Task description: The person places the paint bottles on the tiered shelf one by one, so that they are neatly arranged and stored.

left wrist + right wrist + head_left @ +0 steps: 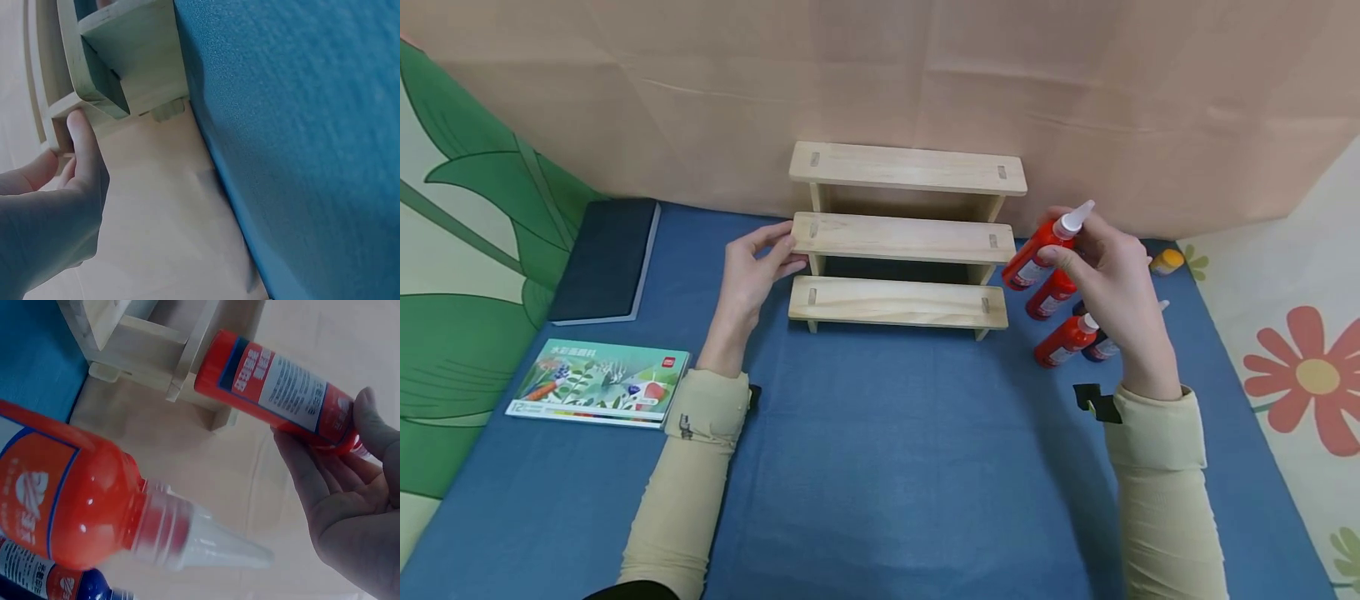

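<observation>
A pale wooden three-tier shelf stands on the blue cloth at the back. My left hand pinches the left end of its middle tier, thumb and index finger on the board in the left wrist view. Just off the shelf's right end, my right hand grips a red squeeze bottle with a white pointed nozzle, raised and tilted. In the right wrist view, that bottle's base faces the shelf. Another red bottle and a nearer red bottle stand below that hand.
A dark blue bottle is partly hidden behind the right hand, and a yellow cap shows farther back. A dark hardcover book and a green illustrated box lie on the left. A beige sheet rises behind the shelf.
</observation>
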Demonstrator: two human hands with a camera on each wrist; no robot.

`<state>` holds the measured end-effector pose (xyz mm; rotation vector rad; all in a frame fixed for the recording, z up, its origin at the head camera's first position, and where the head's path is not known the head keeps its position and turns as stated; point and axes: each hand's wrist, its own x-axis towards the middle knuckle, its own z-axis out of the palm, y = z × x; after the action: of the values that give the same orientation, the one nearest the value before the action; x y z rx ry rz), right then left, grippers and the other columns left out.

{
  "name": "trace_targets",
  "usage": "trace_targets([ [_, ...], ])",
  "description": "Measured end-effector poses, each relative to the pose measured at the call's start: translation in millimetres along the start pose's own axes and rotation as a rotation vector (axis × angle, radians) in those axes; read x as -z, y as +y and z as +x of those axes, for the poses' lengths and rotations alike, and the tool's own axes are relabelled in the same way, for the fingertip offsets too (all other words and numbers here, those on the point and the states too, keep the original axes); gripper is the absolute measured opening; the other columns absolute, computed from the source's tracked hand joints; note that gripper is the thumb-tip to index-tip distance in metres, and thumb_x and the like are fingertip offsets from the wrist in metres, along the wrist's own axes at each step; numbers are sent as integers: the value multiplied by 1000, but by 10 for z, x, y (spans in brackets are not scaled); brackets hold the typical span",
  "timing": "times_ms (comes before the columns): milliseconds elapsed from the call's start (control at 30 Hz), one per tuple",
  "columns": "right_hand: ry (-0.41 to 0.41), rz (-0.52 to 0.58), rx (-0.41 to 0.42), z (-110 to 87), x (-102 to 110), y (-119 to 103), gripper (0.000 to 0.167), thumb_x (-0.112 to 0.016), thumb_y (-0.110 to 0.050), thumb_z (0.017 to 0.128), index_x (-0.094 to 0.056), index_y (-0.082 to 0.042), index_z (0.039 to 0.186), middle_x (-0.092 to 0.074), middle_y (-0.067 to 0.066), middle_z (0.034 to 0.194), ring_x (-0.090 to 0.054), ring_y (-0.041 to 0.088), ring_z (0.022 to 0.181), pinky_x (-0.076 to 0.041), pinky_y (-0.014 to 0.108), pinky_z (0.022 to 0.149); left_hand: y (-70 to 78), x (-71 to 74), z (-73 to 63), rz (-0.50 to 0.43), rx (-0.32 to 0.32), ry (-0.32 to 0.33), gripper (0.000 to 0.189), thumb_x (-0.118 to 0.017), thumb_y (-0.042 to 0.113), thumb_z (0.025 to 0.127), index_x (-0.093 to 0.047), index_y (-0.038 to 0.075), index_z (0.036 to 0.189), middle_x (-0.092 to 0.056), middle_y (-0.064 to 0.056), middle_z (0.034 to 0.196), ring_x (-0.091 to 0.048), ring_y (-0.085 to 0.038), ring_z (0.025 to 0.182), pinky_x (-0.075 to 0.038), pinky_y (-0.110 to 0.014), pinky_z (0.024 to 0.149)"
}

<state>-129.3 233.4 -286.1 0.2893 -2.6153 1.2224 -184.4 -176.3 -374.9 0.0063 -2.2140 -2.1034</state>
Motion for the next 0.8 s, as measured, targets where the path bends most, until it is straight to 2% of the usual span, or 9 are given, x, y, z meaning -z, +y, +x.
trace_targets([
  [200,27,10,-15,135,-53,7,48,-72,-14,105,-62,-9,151,-68,13,140,-67,32,122,-59,20,99,10,15,-3,16,3,5,40,-60,9,111,-59,-7,148,-58,-13,119,-74,-13,95,-63,-27,94],
  [433,50,63,-33,301,-139,-21,46,-74,-13,104,-63,-4,148,-65,15,143,-66,35,127,-58,31,108,31,5,-17,11,11,10,40,-60,10,111,-59,-7,147,-59,-14,120,-74,-15,96,-63,-27,94],
  [800,65,57,-38,462,-181,-18,42,-70,-14,106,-63,-1,146,-65,15,144,-65,34,130,-56,33,111,28,-81,-14,-12,10,-9,39,-60,10,111,-60,-6,147,-57,-15,119,-74,-14,93,-64,-28,94],
])
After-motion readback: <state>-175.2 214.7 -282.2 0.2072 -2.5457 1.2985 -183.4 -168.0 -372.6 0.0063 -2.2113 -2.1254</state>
